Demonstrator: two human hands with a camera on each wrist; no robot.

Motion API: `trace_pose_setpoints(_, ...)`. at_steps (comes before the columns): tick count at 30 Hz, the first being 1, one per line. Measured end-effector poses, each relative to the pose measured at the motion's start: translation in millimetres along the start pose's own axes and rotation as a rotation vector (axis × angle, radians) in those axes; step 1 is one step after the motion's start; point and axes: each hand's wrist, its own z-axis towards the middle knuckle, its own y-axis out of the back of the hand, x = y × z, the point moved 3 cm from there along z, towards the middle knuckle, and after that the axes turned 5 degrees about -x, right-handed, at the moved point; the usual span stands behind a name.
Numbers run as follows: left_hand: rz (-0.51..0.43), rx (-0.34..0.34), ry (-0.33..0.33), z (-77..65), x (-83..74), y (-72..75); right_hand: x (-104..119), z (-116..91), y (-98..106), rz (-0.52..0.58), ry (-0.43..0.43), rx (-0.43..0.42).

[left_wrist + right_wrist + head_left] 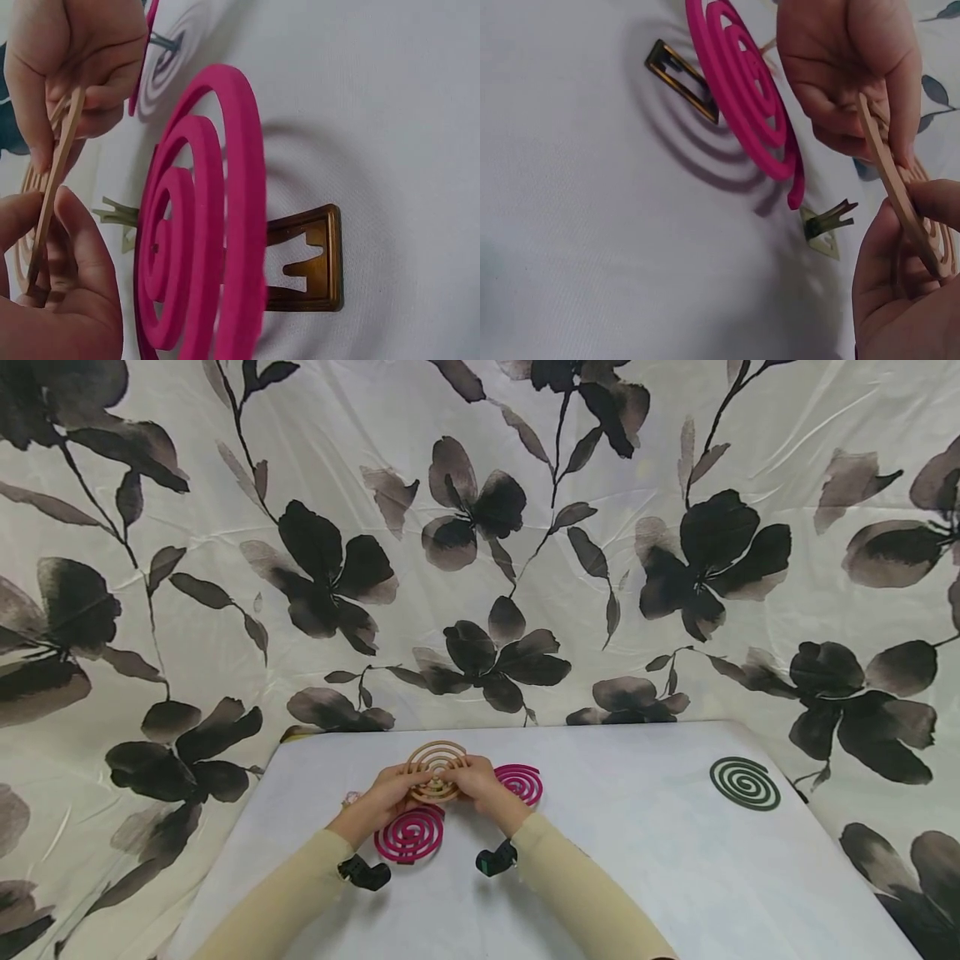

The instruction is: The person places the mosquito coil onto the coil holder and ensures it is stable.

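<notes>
Both hands pinch a tan mosquito coil (pixel 437 758) between thumbs and fingers above the table. My left hand (pixel 384 797) grips its left side, my right hand (pixel 480 783) its right side. Seen edge-on in the left wrist view, the tan coil (pixel 60 172) slants between the two hands. A pink mosquito coil (pixel 240 165) stands below the left hand, tilted on a brassy metal stand (pixel 328 259). Another pink coil (pixel 519 785) lies partly behind the right hand. In the right wrist view, a small metal stand (pixel 823 234) with upright prongs sits on the table near a pink coil (pixel 754 97).
A dark green coil (pixel 746 783) is at the right of the white table (pixel 622 860). Just left of the left hand is a small pinkish thing (pixel 351 797). A flowered cloth (pixel 480 527) hangs behind the table. Black wrist cameras (pixel 365 872) hang under both forearms.
</notes>
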Motion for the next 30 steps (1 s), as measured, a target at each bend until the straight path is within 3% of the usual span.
trace_pose_setpoints(12,0.013,0.002,-0.008,7.9,4.5,1.3,-11.2,7.0,-3.9,-0.029,0.004,-0.079)
trace_pose_setpoints(30,0.041,-0.011,0.001,14.8,10.6,0.8,-16.9,8.8,-7.4,-0.034,0.012,-0.086)
